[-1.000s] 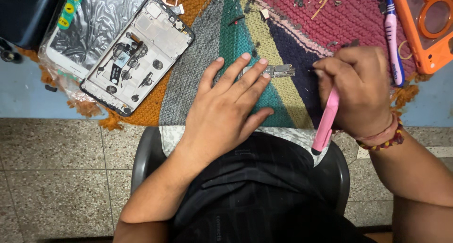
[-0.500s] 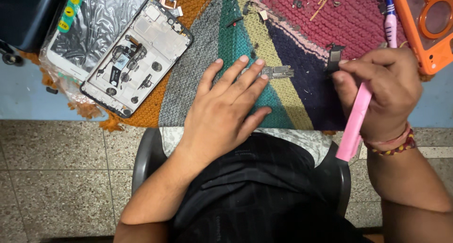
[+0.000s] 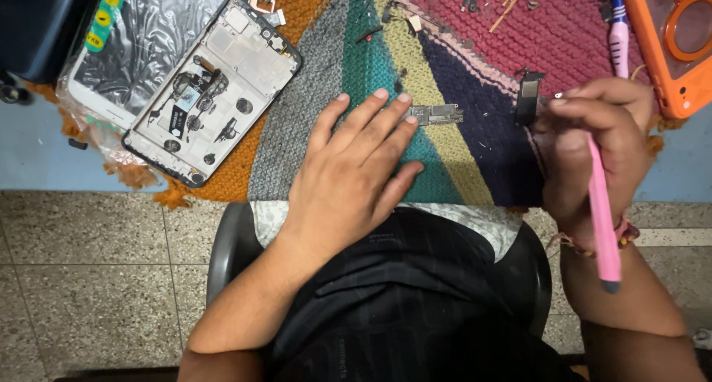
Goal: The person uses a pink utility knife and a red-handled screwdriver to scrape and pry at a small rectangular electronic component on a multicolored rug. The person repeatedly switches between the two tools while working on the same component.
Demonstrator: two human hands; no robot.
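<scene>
Pinching small black part [image 3: 528, 98] in right hand [image 3: 593, 148] grip.

Knitted wool mat [image 3: 445, 93] rough; pink plastic tool [image 3: 602, 211] smooth, matt.

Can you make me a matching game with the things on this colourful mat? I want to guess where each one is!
Things:
1. opened phone frame
2. small circuit board
3. pink tool
4. orange phone case

Places:
A. top right corner
B. held in the right hand
C. at the fingertips of the left hand
D. left side, on the orange part of the knitted mat

Pairs: 1-D, 2-C, 3-B, 4-A
</scene>
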